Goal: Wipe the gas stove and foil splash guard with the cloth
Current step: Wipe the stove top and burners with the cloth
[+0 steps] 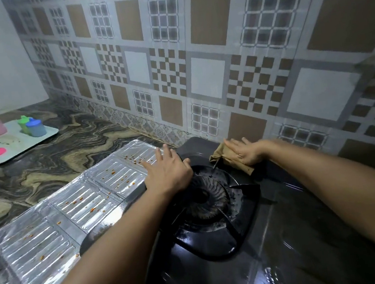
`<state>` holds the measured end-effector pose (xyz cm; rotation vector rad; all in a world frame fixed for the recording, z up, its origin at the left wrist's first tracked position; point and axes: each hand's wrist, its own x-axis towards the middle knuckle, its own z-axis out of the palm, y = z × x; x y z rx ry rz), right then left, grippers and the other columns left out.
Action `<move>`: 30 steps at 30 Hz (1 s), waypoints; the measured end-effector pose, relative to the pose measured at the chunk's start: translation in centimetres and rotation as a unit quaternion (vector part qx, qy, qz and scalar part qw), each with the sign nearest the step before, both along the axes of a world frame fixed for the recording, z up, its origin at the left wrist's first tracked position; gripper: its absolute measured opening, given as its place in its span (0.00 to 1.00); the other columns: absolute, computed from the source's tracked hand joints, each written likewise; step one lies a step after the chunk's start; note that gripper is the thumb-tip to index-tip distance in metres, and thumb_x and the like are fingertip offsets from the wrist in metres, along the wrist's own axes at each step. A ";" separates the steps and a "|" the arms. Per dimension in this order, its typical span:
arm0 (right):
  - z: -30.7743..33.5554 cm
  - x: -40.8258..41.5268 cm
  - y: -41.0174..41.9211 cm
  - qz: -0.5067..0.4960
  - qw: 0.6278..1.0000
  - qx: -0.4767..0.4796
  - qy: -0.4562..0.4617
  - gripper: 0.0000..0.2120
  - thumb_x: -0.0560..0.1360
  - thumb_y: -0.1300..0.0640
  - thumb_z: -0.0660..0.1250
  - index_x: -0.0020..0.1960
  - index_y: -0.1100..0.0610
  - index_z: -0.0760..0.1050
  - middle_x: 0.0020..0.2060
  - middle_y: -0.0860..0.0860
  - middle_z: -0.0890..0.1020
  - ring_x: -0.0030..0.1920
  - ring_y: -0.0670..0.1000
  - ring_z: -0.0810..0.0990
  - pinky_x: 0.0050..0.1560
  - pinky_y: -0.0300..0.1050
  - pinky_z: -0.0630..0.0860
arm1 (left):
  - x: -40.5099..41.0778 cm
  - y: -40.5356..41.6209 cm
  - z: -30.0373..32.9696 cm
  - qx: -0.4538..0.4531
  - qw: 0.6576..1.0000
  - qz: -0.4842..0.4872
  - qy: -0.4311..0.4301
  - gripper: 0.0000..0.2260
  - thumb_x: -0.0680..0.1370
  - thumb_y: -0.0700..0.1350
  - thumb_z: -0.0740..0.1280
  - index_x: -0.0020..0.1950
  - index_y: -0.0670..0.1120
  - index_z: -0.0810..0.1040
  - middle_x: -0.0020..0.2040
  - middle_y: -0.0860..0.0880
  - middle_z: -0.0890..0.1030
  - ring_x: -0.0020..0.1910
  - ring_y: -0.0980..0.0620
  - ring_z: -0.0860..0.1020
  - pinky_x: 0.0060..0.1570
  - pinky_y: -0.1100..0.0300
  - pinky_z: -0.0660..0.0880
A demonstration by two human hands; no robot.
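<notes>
A person's right hand point(245, 153) presses flat, fingers extended, on a brown cloth point(226, 157) at the far edge of the black gas stove point(284, 235), the cloth pinned beneath the palm. The left hand point(167, 169) rests open, holding nothing, across the spattered foil splash guard point(73, 211) on the tabletop point(45, 161).

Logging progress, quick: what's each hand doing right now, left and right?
Left hand: open, flat, empty, at the edge between foil splash guard and gas stove.
Right hand: open, flat, pressing the cloth onto the stove's back edge.
</notes>
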<state>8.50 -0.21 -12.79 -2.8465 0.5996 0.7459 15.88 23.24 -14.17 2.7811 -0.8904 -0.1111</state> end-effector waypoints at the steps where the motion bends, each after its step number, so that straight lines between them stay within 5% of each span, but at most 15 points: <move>1: 0.3 0.8 0.4 -0.003 1.000 -0.002 0.001 0.34 0.81 0.42 0.47 0.77 0.52 0.30 0.78 0.53 0.36 0.76 0.64 0.36 0.76 0.60 0.39 | -0.1 0.0 0.0 -0.001 1.000 -0.004 0.000 0.30 0.81 0.57 0.47 0.78 0.41 0.54 0.80 0.45 0.48 0.79 0.43 0.46 0.70 0.31 0.48; 4: 0.5 4.3 1.7 0.020 1.000 0.000 -0.006 0.39 0.81 0.44 0.54 0.76 0.56 0.29 0.77 0.56 0.36 0.77 0.62 0.38 0.76 0.59 0.40 | 0.2 -0.1 0.0 -0.002 1.000 -0.012 -0.001 0.29 0.81 0.56 0.47 0.78 0.40 0.54 0.80 0.45 0.48 0.79 0.43 0.46 0.70 0.31 0.47; 7: 0.4 8.2 3.7 0.048 0.998 -0.010 -0.024 0.41 0.78 0.33 0.45 0.77 0.56 0.31 0.77 0.55 0.36 0.78 0.58 0.40 0.77 0.59 0.41 | 0.3 -0.2 -0.1 -0.001 1.000 -0.012 -0.002 0.29 0.82 0.55 0.47 0.78 0.40 0.54 0.80 0.45 0.47 0.79 0.44 0.46 0.71 0.32 0.47; 16: -0.4 12.3 5.0 0.113 0.992 -0.024 -0.041 0.45 0.65 0.19 0.42 0.77 0.39 0.44 0.79 0.49 0.45 0.78 0.57 0.46 0.74 0.68 0.47 | 0.4 -0.1 -0.6 -0.028 0.999 -0.001 -0.016 0.31 0.81 0.56 0.50 0.78 0.39 0.51 0.80 0.44 0.46 0.79 0.46 0.46 0.71 0.33 0.50; 20: -0.2 11.1 4.9 0.110 0.992 -0.018 -0.053 0.41 0.73 0.28 0.50 0.79 0.48 0.45 0.79 0.54 0.46 0.78 0.59 0.49 0.75 0.66 0.49 | 0.7 -0.1 -0.7 -0.037 0.999 0.018 -0.017 0.31 0.81 0.57 0.50 0.78 0.39 0.52 0.80 0.45 0.49 0.79 0.47 0.47 0.70 0.33 0.54; 26: -0.2 8.3 1.7 0.018 0.999 0.023 -0.033 0.52 0.62 0.20 0.55 0.77 0.42 0.38 0.79 0.55 0.48 0.76 0.64 0.56 0.73 0.65 0.57 | 1.0 -0.1 -0.7 -0.035 0.999 0.020 -0.024 0.30 0.80 0.58 0.49 0.77 0.41 0.54 0.79 0.45 0.52 0.78 0.45 0.51 0.68 0.31 0.56; 30: -0.3 3.8 -0.3 -0.058 0.998 0.004 -0.006 0.37 0.81 0.42 0.55 0.78 0.49 0.35 0.78 0.59 0.48 0.76 0.63 0.54 0.74 0.60 0.56 | 0.9 0.0 -0.7 -0.036 0.999 0.005 -0.025 0.28 0.81 0.58 0.48 0.79 0.49 0.49 0.80 0.47 0.50 0.78 0.45 0.51 0.68 0.31 0.56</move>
